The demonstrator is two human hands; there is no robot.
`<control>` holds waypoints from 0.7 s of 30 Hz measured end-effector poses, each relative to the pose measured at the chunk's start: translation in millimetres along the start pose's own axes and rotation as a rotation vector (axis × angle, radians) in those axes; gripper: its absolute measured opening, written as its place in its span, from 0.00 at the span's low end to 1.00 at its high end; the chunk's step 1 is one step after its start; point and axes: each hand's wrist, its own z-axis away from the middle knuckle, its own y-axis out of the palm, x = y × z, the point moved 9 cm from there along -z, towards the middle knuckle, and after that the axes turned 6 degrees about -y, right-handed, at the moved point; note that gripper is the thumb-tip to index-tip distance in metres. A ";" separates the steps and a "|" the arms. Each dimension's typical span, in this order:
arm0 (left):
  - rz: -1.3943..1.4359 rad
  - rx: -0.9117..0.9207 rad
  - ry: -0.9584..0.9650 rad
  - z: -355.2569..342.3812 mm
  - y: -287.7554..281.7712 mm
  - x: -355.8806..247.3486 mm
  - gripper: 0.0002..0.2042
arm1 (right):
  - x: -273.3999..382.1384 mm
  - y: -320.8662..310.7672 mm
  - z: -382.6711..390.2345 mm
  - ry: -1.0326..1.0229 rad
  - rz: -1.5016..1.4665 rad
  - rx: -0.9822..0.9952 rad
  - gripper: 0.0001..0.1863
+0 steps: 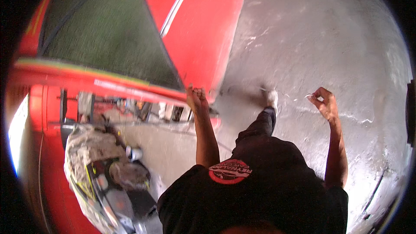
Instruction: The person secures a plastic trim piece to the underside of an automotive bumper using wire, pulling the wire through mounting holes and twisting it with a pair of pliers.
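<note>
My right hand point(326, 103) is raised over the grey floor, finger and thumb pinched on a thin white strip point(309, 95). The strip curls out to the left of the fingers, and faint pale traces continue toward my foot. My left hand point(197, 98) is at the lower corner of a large red body point(208, 30), which looks like part of a vehicle. Its fingers are curled together; what they hold, if anything, is blurred. A dark green panel point(112, 39), maybe a window, has a yellow-green strip along its lower edge.
Below left lies a heap of crumpled pale sheeting point(93, 145) with dark and grey items. Beside it is a small white can-like object point(134, 153). Cluttered shelving point(143, 110) stands behind. My foot in a light shoe point(271, 99) is on the grey concrete floor point(316, 30).
</note>
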 end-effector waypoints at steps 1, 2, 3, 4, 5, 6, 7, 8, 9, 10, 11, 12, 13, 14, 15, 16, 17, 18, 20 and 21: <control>0.025 0.248 -0.083 -32.5 30.0 32.9 0.12 | -10.6 -12.9 -17.7 -0.007 0.082 -0.071 0.16; 0.047 0.472 -0.171 -54.7 36.6 62.5 0.11 | -16.2 -16.5 -21.5 0.021 0.091 -0.086 0.16; 0.095 0.819 -0.239 -90.0 48.9 82.9 0.13 | -9.5 -24.5 -42.3 -0.032 0.271 -0.145 0.17; 0.112 0.867 -0.268 -107.2 101.0 113.6 0.13 | -12.5 -43.6 -71.0 -0.060 0.479 -0.230 0.18; 0.001 0.525 -0.341 -125.1 130.5 157.7 0.15 | -14.8 -62.9 -90.1 0.002 0.525 -0.302 0.18; -0.134 0.181 -0.409 -125.2 150.3 194.9 0.18 | -32.3 -80.5 -104.8 0.051 0.579 -0.323 0.17; -0.248 0.219 -0.470 -120.2 201.1 214.5 0.26 | -26.8 -98.8 -112.7 0.054 0.669 -0.400 0.17; -0.332 0.355 -0.577 -115.3 253.9 241.0 0.31 | -14.9 -119.1 -125.1 0.053 0.761 -0.489 0.18; -0.416 0.490 -0.672 -109.8 299.3 266.1 0.35 | -13.0 -130.8 -141.1 0.069 0.766 -0.516 0.18; -0.587 0.640 -0.766 -94.6 344.3 292.2 0.38 | -12.0 -140.7 -156.6 0.068 0.820 -0.534 0.18; -0.761 0.789 -0.848 -75.7 385.0 315.2 0.41 | -13.9 -150.1 -173.5 0.066 0.872 -0.550 0.17; -0.984 1.013 -0.892 -52.5 432.6 333.7 0.42 | -16.3 -162.2 -198.1 0.055 0.903 -0.526 0.16; -1.211 1.223 -0.923 -34.0 453.0 357.2 0.43 | -28.2 -163.5 -215.7 0.072 0.920 -0.510 0.15; -1.429 1.471 -0.746 -27.6 463.5 383.3 0.36 | -40.4 -160.7 -235.3 0.081 0.932 -0.486 0.15; -1.646 1.673 -0.218 16.6 506.3 381.4 0.26 | -61.8 -163.3 -253.9 0.131 0.944 -0.441 0.16; -1.527 1.723 -0.018 47.2 541.5 381.6 0.21 | -78.8 -166.8 -277.0 0.099 0.944 -0.441 0.15; -1.379 1.757 0.121 65.9 568.4 386.0 0.20 | -95.6 -166.5 -301.9 0.072 0.919 -0.416 0.15; -1.172 1.719 0.480 70.9 586.0 388.0 0.20 | -106.3 -163.7 -331.3 0.020 0.887 -0.378 0.15; -1.067 1.767 0.985 92.7 612.3 410.0 0.26 | -119.3 -174.2 -386.6 -0.019 0.772 -0.381 0.14; -1.253 1.766 0.515 69.4 610.8 449.2 0.26 | -129.2 -172.7 -411.9 -0.049 0.731 -0.327 0.14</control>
